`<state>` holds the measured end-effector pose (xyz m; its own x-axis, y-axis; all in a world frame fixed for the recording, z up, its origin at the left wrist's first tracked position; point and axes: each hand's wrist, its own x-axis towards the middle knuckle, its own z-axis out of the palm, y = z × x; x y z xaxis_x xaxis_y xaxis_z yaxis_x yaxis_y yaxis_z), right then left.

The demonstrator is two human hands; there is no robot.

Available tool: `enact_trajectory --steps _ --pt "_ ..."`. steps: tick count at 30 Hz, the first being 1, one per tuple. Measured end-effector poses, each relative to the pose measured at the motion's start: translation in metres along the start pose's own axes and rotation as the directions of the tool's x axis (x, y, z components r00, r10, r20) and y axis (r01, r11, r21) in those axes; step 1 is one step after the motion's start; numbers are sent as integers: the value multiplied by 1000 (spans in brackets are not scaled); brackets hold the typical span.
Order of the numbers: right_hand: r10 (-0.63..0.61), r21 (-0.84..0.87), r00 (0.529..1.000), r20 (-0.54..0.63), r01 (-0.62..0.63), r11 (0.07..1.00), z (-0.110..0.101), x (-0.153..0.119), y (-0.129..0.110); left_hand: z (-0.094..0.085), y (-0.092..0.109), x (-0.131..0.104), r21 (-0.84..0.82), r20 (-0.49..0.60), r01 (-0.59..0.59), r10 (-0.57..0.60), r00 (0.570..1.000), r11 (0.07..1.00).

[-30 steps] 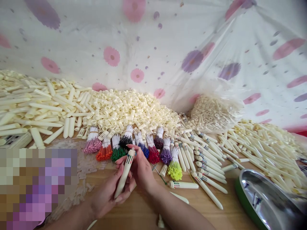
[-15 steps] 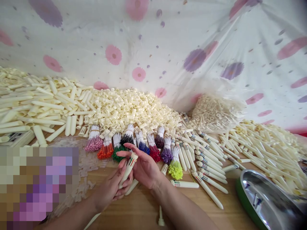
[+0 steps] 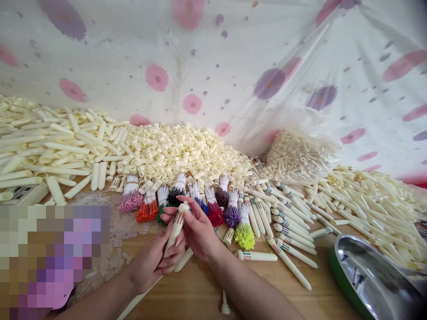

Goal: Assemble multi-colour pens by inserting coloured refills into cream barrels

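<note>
A cream pen barrel with coloured slots near its top [image 3: 176, 229] is held upright and tilted in my left hand [image 3: 151, 255], the fingers wrapped round its lower part. My right hand [image 3: 202, 231] pinches the pen's top end between thumb and fingers. Just behind the hands stand banded bundles of refills, among them pink [image 3: 130, 198], orange [image 3: 147, 209], blue [image 3: 200, 200], red [image 3: 214, 211], purple [image 3: 232, 213] and yellow-green [image 3: 244, 231]. A slotted cap [image 3: 228, 235] lies to the right of my right hand.
Slotted caps [image 3: 187, 153] are heaped at the back, barrels [image 3: 60, 146] at the left. Assembled pens [image 3: 293, 262] lie right of centre. A plastic bag of small parts [image 3: 300, 155] sits behind them. A green-sided metal tray [image 3: 347, 284] stands at the front right.
My right hand has closed from open fingers onto the pen's top end. The pen stands a little more upright. The slotted cap beside my right hand has shifted slightly.
</note>
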<state>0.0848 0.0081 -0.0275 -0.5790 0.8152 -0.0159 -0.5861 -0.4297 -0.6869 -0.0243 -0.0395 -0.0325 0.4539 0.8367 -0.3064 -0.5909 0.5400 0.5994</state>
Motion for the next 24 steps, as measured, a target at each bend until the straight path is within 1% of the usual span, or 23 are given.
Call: enact_trajectory --steps 3,6,10,13,16,18,20,21,22,24 --pt "-41 -36 999 -24 40 999 1 1 6 -1 -1 -1 -123 24 7 -4 1000 992" --pt "-24 -36 999 -48 22 999 1 3 10 -1 -2 -2 -224 47 14 -3 999 974" --pt "-37 -59 999 -29 35 998 2 1 12 0 -2 -4 -256 82 29 -8 997 966" --pt "-28 -64 999 20 29 998 5 -1 8 0 0 -6 -191 115 23 -1 993 981" --pt "51 -31 994 94 -49 998 7 -2 -1 -1 1 -7 -80 109 41 -33 993 996" --pt "146 -10 980 139 -146 989 7 0 -9 -2 1 -8 15 72 70 -71 995 997" --pt "241 -5 955 172 -244 970 5 2 -14 -3 2 -7 109 30 100 -104 994 989" --pt "269 1 946 180 -274 962 4 3 -16 -2 2 -7 146 5 108 -110 994 983" --pt "280 14 944 177 -287 958 3 3 -16 -2 2 -7 172 -19 110 -108 994 979" --pt "248 56 959 138 -257 965 2 3 -15 -1 3 -8 201 -54 107 -99 994 974"
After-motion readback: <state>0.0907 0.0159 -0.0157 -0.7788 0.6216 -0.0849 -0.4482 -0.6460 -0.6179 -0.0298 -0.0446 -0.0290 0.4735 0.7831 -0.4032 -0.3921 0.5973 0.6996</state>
